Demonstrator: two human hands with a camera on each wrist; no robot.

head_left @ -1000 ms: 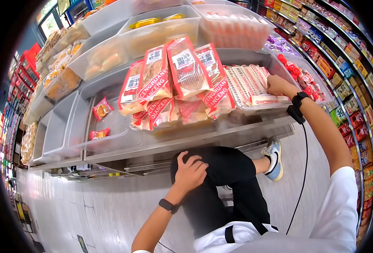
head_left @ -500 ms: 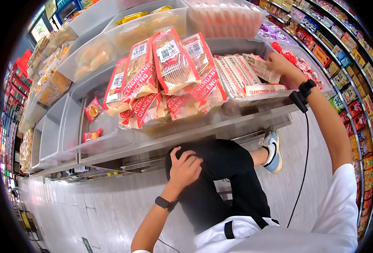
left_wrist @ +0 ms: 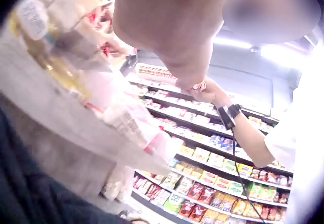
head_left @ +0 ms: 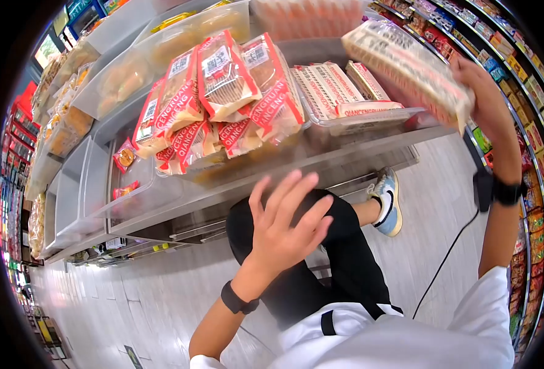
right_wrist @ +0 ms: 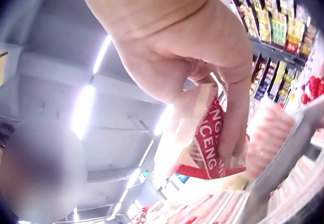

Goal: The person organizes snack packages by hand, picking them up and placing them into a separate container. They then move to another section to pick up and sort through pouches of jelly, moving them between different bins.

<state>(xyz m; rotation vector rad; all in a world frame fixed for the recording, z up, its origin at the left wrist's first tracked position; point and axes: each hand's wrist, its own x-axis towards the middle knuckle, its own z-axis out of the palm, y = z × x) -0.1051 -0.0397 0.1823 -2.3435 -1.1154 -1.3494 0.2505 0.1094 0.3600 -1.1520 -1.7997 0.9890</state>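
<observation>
A long wrapped package with red and dark print (head_left: 407, 67) is gripped at its right end by my right hand (head_left: 487, 101), raised above the bin's right side. In the right wrist view my right hand (right_wrist: 187, 47) has thumb and fingers around the package (right_wrist: 207, 138). Similar packages (head_left: 327, 91) lie in the clear bin (head_left: 370, 122) below. My left hand (head_left: 287, 224) hovers above the black-trousered knee, fingers spread, holding nothing. In front of it, red-and-white wrapped packages (head_left: 226, 74) are heaped on the bins.
To the left, a grey bin (head_left: 124, 203) has two small red packets (head_left: 125, 155). Clear bins with yellow packages (head_left: 192, 31) and pink ones (head_left: 309, 18) stand behind. Snack shelves (head_left: 530, 123) line the right. A black cable (head_left: 447, 258) hangs from the right wrist.
The right hand has lifted a package out of the bin, up and to the right. The left hand has risen off the knee with its fingers spreading. The view has shifted slightly.
</observation>
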